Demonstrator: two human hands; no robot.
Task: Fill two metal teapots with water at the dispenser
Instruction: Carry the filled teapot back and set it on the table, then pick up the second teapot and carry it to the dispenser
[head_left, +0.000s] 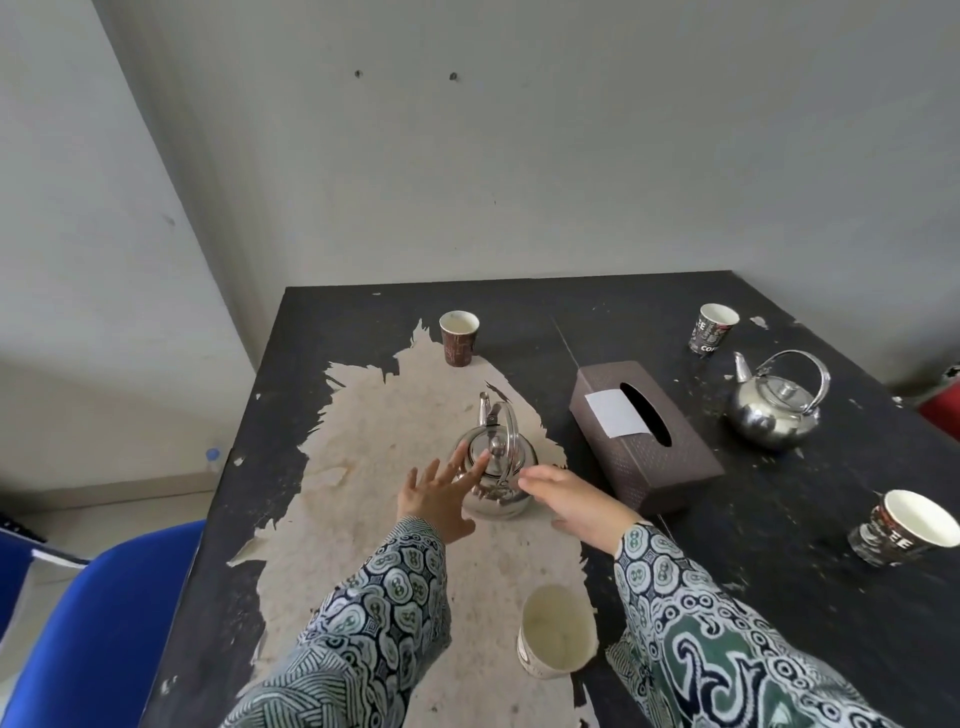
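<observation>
Steel, polished: two lidded teapots on a black table (857, 649) whose surface has peeled to bare board across its left half. Near teapot (496, 462) stands on the peeled patch toward the left edge, handle upright, spout pointing to the far edge. Second teapot (774, 402) stands toward the right edge, well apart, beyond a brown tissue box (644, 441). Paper cups, four: one near the far-left corner (458, 338), one toward the far-right corner (711, 330), one at the right edge (904, 527), one at the near edge between the sleeves (556, 631). Blue chair (104, 623) at the left edge. Dispenser: not in view. Progress, judged: nothing filled; both teapots sit on the table, neither lifted, so carrying and filling both remain. Left hand (439, 493): open, fingers spread, fingertips over the near teapot's lid and shoulder, not gripping. Right hand (576, 501): open, loosely curved, fingertips at the right base of the handle; contact cannot be told. Both patterned sleeves extend from the near edge, converging on the near teapot.
</observation>
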